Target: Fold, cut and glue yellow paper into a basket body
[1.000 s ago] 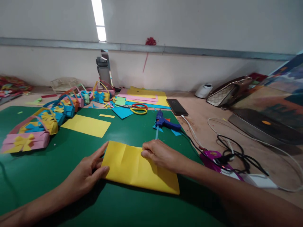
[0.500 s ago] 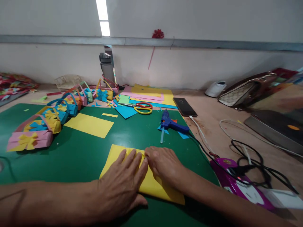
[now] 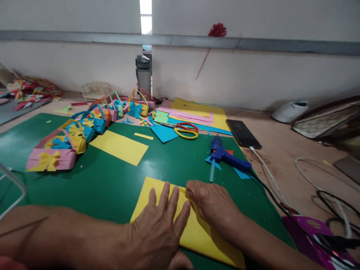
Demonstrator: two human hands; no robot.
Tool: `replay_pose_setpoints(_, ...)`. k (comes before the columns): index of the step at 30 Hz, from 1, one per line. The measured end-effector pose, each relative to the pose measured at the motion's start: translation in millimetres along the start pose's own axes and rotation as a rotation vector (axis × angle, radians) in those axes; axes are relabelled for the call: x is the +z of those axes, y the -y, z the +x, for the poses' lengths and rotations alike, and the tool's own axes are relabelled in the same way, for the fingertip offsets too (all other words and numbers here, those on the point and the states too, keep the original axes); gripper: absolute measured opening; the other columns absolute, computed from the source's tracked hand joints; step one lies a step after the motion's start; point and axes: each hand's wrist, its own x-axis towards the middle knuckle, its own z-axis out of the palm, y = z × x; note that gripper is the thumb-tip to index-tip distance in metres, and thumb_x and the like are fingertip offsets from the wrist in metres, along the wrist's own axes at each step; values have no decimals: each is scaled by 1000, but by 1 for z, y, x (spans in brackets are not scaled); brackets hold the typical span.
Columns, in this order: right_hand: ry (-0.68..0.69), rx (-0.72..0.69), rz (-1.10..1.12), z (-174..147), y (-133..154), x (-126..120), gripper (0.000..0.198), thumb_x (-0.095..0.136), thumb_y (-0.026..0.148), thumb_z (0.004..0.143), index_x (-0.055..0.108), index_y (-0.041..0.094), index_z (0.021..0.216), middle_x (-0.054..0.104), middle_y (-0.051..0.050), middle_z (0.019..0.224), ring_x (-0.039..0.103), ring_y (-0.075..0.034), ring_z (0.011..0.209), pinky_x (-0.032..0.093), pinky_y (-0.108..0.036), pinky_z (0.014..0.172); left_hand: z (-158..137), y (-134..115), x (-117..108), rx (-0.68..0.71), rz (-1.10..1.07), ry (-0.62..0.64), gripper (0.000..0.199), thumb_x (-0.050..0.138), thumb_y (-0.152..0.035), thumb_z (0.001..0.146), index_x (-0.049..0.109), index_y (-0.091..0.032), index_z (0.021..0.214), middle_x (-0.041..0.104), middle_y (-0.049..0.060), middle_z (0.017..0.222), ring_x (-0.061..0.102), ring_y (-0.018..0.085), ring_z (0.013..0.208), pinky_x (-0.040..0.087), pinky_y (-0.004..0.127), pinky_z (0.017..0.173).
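A folded, bright-yellow rectangular paper sheet (image 3: 209,240) lies on the smooth dark-green table mat (image 3: 107,195), close to the wearer, and serves here as the landmark. The left hand (image 3: 157,228) rests palm down across the sheet's left and middle part, its fingers straight and spread apart, grasping nothing. The right hand (image 3: 212,204) lies over the sheet's far edge, right of the middle, with its fingers curled in and its knuckles near the left hand's fingertips; whether they pinch the paper or only press it, I cannot tell. Just beyond the sheet, slightly to the right, is a blue plastic glue gun (image 3: 229,159), a pale translucent glue stick jutting from it towards the sheet. Beyond the sheet to the left lies a flat, pale-yellow paper rectangle (image 3: 119,147). Farther out to the left stands a row of small, many-coloured paper baskets with handles, the nearest a pink paper basket with a yellow bow (image 3: 50,159). Well beyond the sheet are metal scissors with red and yellow handles (image 3: 187,129). Beyond it to the right lies a black rectangular smartphone (image 3: 243,134).
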Motion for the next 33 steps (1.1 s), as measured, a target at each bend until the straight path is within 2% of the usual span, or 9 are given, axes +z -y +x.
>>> replay_pose_setpoints(4, -52, -48, 37, 3, 0, 3, 16, 49, 13, 80, 50, 19, 66, 58, 0, 62, 49, -12, 50, 11, -26, 47, -1, 0, 5, 7, 20, -56, 95, 28, -73, 83, 18, -2, 145, 18, 36, 145, 15, 53, 133, 33, 71, 91)
replay_pose_setpoints(8, -23, -52, 38, 7, 1, 1, 17, 47, 12, 81, 49, 19, 66, 57, 0, 62, 47, -12, 50, 11, -27, 48, -1, 4, 5, 3, 9, -83, 94, 34, -71, 84, 17, -2, 145, 18, 35, 145, 14, 54, 133, 34, 71, 92)
replay_pose_setpoints(11, -19, -45, 34, 10, 0, 0, 16, 47, 12, 81, 48, 19, 67, 57, 0, 61, 47, -12, 49, 11, -26, 47, 0, 8, 4, 5, -32, -60, 92, 41, -67, 84, 17, -4, 146, 18, 33, 146, 10, 54, 133, 29, 73, 94)
replay_pose_setpoints(18, -52, -65, 104, 11, -4, 2, 19, 47, 10, 80, 45, 20, 63, 53, 2, 57, 47, -12, 48, 14, -25, 46, 4, 14, -10, 0, -231, 36, 82, 30, -68, 87, 21, -11, 146, 15, 27, 150, 3, 52, 135, 17, 79, 95)
replay_pose_setpoints(24, 66, -31, 184, 12, -7, -4, 24, 47, 13, 84, 44, 19, 61, 56, 1, 58, 52, -13, 52, 19, -25, 48, 5, 16, -25, -38, -287, 84, 75, 32, -61, 90, 23, -11, 145, 16, 26, 150, 2, 50, 135, 11, 75, 100)
replay_pose_setpoints(33, 111, 20, 302, 14, -10, -5, 17, 50, 21, 87, 54, 20, 71, 64, -1, 69, 59, -17, 64, 28, -25, 55, 5, 16, -23, -30, -261, 41, 74, 32, -60, 91, 27, -7, 143, 20, 30, 147, 7, 51, 133, 19, 74, 98)
